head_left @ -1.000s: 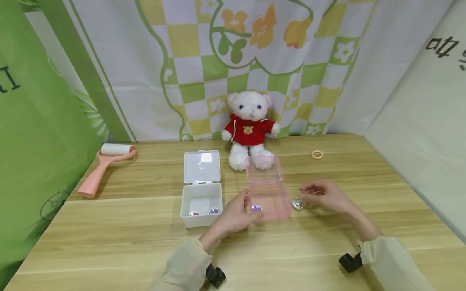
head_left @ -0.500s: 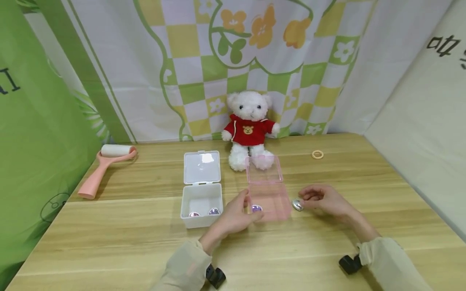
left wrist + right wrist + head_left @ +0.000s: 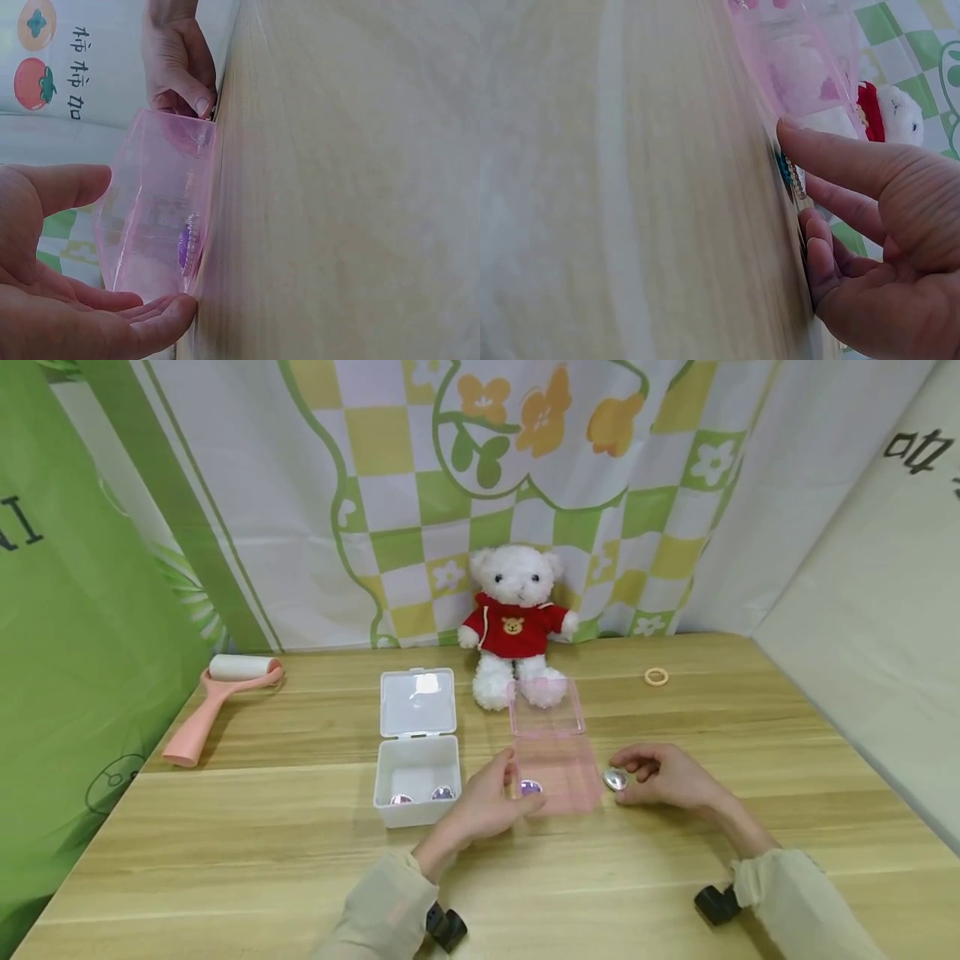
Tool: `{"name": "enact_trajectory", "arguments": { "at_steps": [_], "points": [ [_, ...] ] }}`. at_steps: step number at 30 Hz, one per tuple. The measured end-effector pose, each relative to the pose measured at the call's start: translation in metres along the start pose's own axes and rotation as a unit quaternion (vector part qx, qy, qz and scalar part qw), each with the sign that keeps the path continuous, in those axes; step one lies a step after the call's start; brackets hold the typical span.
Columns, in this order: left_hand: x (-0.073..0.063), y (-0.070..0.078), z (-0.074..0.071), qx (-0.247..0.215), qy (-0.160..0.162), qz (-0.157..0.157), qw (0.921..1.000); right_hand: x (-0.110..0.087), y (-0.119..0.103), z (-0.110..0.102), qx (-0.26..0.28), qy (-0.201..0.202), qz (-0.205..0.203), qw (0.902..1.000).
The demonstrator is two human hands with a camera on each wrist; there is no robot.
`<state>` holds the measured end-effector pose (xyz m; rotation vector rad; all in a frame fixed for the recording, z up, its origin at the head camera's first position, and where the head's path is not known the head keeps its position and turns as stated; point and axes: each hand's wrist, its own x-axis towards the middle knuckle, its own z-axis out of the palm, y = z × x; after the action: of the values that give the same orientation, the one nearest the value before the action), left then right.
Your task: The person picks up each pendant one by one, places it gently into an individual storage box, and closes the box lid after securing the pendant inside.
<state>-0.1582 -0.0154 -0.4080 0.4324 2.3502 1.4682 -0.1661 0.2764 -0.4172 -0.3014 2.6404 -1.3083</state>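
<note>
While the left hand [image 3: 491, 797] rests loosely against the open pink box [image 3: 566, 777], the right hand [image 3: 671, 777] pinches a silver gem [image 3: 616, 779] just beside it. The pink lid [image 3: 581, 717] overlaps the feet of a toy bear [image 3: 513, 627]; leftward, a white box [image 3: 416, 816] holds 2 gems [image 3: 442, 793].

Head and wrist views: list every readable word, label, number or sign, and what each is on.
"柿柿", then probably "如": fruit-print cloth, left wrist view.
"I", after a letter cut by the frame edge: green cloth, head view.
Tilted character, another cut off beside it: cream cloth, head view; too unclear to read surely.
No lettering I can make out: pink box, white box, faceted gem.
</note>
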Motion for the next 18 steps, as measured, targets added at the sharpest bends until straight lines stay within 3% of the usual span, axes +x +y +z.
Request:
{"name": "enact_trajectory", "arguments": {
  "at_steps": [18],
  "points": [
    [0.0013,0.0005,-0.0004,0.004,0.001,-0.003,1.0000,0.0016,-0.0045,0.0041,-0.040,0.014,0.002,0.9991]
  ]
}}
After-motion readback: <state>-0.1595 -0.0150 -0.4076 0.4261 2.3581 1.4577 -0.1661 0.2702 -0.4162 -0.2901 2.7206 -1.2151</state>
